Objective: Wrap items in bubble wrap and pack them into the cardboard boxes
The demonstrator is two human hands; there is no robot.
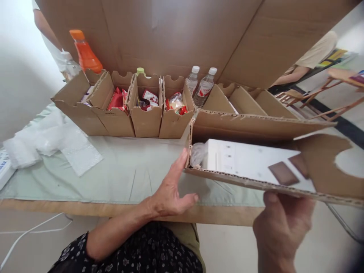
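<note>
A long open cardboard bin [244, 124] is raised and tilted at the right, over the table's front edge. My right hand [284, 225] grips its near wall from below, thumb pressed on the outside. Inside the bin lie a white box [244, 155] with brown squares on one end and a crumpled clear plastic bag [198, 153]. My left hand [167, 194] is at the bin's left end, fingers stretched out and thumb spread apart. Its fingertips come up to the bin's corner; whether they press on it I cannot tell.
Several cardboard bins [146, 123] with snack packets stand in a row, with water bottles [205, 89] and an orange bottle [87, 55] behind. A tall cardboard panel [176, 34] rises at the back. Bubble wrap [51, 138] lies left on the green cloth [119, 167]. Other people are partly visible beyond.
</note>
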